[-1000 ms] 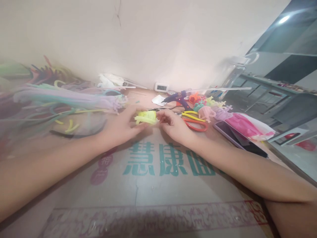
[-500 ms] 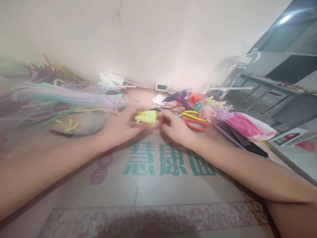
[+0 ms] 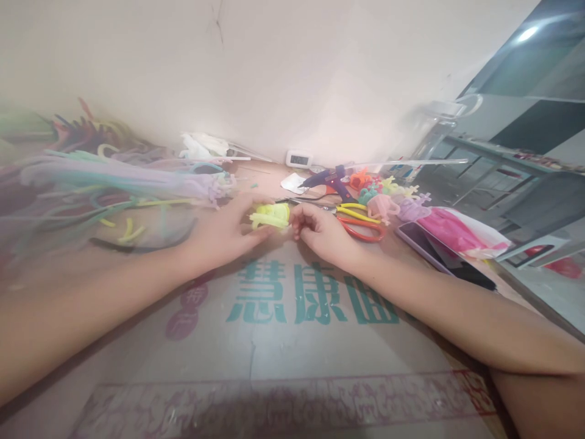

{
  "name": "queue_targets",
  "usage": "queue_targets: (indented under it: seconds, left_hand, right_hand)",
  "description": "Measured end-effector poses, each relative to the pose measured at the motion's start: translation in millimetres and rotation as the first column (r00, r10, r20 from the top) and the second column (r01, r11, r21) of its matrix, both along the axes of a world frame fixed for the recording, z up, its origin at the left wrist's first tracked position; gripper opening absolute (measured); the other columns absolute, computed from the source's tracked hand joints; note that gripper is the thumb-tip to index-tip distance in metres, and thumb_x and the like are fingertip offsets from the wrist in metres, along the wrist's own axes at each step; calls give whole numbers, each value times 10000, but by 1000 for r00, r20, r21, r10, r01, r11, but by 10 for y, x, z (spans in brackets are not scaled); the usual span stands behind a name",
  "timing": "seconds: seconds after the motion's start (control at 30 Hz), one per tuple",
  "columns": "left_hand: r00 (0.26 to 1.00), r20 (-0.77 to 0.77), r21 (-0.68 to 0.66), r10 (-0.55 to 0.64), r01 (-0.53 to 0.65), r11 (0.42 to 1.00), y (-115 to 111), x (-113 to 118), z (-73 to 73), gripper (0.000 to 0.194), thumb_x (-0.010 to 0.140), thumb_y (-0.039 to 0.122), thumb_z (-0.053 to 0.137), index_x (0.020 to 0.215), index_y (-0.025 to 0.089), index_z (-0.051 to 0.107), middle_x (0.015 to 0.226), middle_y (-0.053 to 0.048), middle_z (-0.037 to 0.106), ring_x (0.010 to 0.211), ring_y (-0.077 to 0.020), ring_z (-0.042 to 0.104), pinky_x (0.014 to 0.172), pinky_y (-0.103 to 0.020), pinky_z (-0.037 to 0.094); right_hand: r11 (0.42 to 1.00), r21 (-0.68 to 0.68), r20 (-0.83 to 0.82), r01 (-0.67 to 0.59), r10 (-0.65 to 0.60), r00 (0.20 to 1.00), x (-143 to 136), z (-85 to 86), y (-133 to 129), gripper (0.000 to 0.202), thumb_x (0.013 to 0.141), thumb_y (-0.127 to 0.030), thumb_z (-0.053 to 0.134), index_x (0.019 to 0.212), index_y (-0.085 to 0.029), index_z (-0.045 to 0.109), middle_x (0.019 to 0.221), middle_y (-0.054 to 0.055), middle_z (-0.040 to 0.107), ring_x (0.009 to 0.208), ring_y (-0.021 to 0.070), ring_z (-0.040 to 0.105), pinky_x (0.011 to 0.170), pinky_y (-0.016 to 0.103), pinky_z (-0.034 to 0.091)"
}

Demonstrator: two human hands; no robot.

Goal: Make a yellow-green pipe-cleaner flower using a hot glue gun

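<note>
Head view showed a wide sheet of cardboard (image 3: pixel 283 360) printed with green characters covering the work surface, with a pale wall behind it. A long sprawl of pastel pipe cleaners (image 3: pixel 119 183) lay along the left side, and a pink bag (image 3: pixel 457 231) rested at the right beside a dark phone (image 3: pixel 429 247). Near the wall sat a purple glue gun (image 3: pixel 331 178), orange-handled scissors (image 3: pixel 363 225) and a cluster of small finished pipe-cleaner figures (image 3: pixel 388 198). Both forearms reached in from the lower corners. The left hand (image 3: pixel 223 235) gripped a small yellow-green pipe-cleaner piece (image 3: pixel 270 216) from the left, holding it at the centre of the scene just above the cardboard. The right hand (image 3: pixel 320 230) was curled, its fingertips pinching the piece's right edge. Judging by this, the twisting would go best with the left hand keeping the shape steady while the right fingers work only the loose end, in small, tight turns.
</note>
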State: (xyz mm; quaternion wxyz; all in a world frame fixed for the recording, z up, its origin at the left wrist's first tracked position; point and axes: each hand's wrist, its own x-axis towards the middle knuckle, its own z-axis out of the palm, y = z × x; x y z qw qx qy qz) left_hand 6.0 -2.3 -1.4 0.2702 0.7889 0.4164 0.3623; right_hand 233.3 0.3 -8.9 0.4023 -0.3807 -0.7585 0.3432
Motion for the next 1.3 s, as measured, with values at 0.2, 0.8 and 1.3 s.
queue_targets:
  seconds: [0.2,0.8,1.3]
  left_hand:
    - [1000,-7,5,2,-2,1000,9,-4,-17,527,879,528,667,1330,276,561,1421,-75,576,1301,-296,585,1041,-455,549]
    - [987,-157,122,-18,38,992,-4,-23,26,477,917,553,608,1265,227,598,1327,-98,638,1189,-299,624,974,-420,514]
    - [995,-100,78,-22,30,997,-18,-14,36,497,881,570,640,1260,252,599,1347,-84,617,1223,-295,610,989,-420,530]
  right_hand:
    - [998,45,21,41,-42,999,-5,-18,19,261,749,-92,540,975,-195,621,936,21,624,878,171,599,841,329,489]
    - [996,-92,54,-20,25,998,-74,164,-117,172,854,-341,683,866,-170,674,809,-1,639,736,140,539,705,282,458]
    - [992,-122,27,-43,46,999,-51,139,-103,170,864,-340,651,858,-171,661,789,-5,616,699,128,512,663,276,432]
